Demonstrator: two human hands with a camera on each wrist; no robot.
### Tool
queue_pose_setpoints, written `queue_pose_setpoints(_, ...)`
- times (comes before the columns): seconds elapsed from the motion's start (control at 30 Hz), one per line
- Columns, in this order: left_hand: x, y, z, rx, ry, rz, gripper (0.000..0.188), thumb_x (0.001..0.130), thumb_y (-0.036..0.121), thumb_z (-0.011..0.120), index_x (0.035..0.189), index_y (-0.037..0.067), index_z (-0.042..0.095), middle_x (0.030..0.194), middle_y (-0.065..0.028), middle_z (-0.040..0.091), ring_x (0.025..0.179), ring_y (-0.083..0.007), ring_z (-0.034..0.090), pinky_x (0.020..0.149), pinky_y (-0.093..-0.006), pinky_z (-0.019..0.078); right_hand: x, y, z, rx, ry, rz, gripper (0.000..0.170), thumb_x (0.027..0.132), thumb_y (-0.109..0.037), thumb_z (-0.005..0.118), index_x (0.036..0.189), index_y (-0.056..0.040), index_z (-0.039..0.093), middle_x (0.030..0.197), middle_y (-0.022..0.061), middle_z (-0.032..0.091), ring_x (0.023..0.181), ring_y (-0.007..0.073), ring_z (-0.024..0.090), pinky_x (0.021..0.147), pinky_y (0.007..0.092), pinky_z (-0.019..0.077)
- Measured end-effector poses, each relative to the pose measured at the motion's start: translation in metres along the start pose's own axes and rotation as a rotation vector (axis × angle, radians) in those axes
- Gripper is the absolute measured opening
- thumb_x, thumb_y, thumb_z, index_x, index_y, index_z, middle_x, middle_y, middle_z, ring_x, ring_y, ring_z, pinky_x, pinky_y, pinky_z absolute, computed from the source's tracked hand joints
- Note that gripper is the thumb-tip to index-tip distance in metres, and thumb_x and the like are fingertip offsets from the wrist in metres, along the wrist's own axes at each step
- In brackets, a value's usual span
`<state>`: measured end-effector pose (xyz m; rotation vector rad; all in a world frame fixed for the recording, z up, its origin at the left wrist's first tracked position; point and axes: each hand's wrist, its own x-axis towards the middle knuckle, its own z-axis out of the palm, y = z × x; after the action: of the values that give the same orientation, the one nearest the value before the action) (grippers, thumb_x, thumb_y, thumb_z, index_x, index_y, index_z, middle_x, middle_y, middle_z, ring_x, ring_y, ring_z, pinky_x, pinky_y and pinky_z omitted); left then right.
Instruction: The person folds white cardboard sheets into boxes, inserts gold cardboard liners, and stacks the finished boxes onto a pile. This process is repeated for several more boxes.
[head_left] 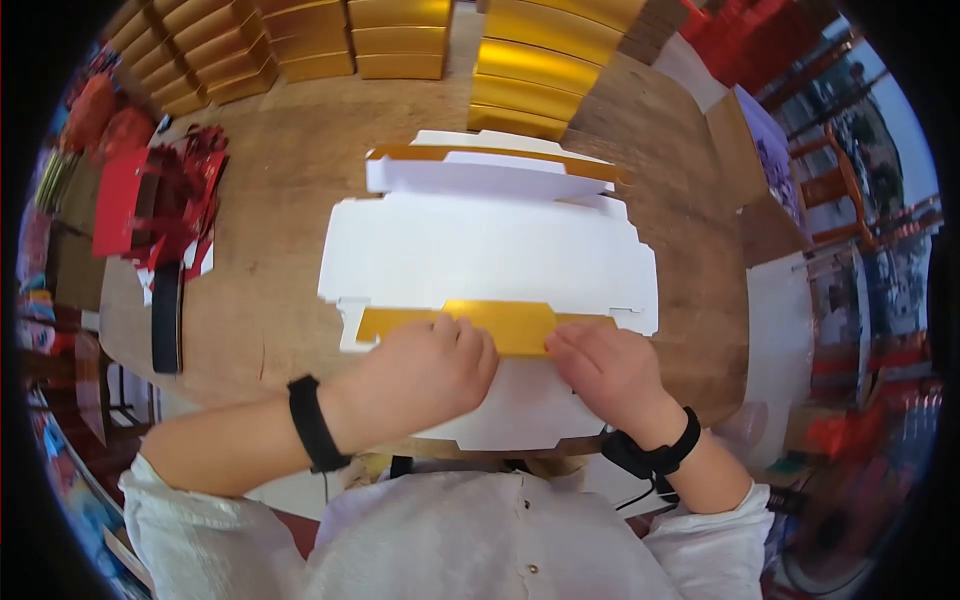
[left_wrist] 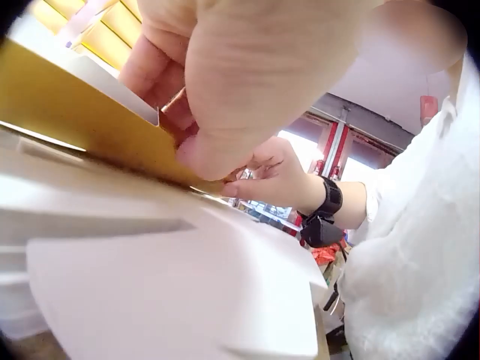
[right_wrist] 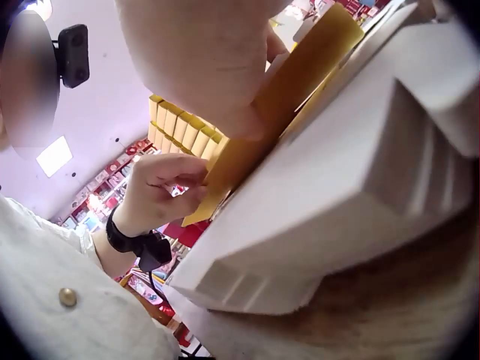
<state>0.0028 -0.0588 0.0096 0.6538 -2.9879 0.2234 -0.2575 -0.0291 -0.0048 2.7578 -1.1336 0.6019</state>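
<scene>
A flat cardboard box blank (head_left: 480,250), white inside and gold outside, lies on the table in the head view. Along its near side a gold panel (head_left: 500,330) stands folded up. My left hand (head_left: 425,365) pinches this panel left of its middle, thumb on the near face and fingers curled over the top edge. My right hand (head_left: 605,370) pinches the same panel farther right, as the right wrist view also shows. A white flap (head_left: 520,400) spreads from under the panel toward my body. At the blank's far side, another folded strip (head_left: 490,175) stands up.
Stacks of gold boxes (head_left: 540,70) line the table's far edge. Red paper pieces (head_left: 180,200) and a black strip (head_left: 167,320) lie at the left. An open carton (head_left: 770,170) stands by the right edge of the wooden table (head_left: 270,220).
</scene>
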Motion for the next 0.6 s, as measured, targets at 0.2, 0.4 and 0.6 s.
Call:
queue_pose_setpoints(0.2,-0.003,0.006,0.016,0.008,0.110,0.030,0.036,0.078,0.012,0.065,0.108,-0.007,0.065,0.100,-0.0190,0.069,0.091,-0.0311,0.069,0.068,-0.0310,0.0572,-0.014,-0.005,0.012,0.010,0.006,0.008,0.023,0.077,-0.009,0.069,0.099,-0.0034,0.067,0.098,0.0067,0.067,0.091,0.0198,0.067,0.067,0.0308,0.0570)
queue_pose_setpoints(0.4,-0.004,0.010,0.015,0.022,0.024,0.058,0.037,0.081,0.010,0.063,0.113,-0.011,0.065,0.109,-0.0272,0.068,0.100,-0.0379,0.070,0.078,-0.0357,0.0600,-0.017,-0.005,0.014,0.029,-0.005,0.025,0.022,0.077,-0.011,0.069,0.097,-0.0033,0.068,0.098,0.0066,0.068,0.090,0.0194,0.067,0.067,0.0309,0.0577)
queue_pose_setpoints(0.6,-0.008,0.014,0.017,0.033,-0.031,0.038,0.042,0.084,0.007,0.061,0.120,-0.013,0.061,0.117,-0.0285,0.066,0.106,-0.0374,0.069,0.082,-0.0370,0.0596,-0.015,-0.005,0.013,0.010,-0.020,0.005,0.021,0.077,-0.010,0.069,0.097,-0.0030,0.068,0.098,0.0074,0.068,0.089,0.0200,0.067,0.068,0.0306,0.0578)
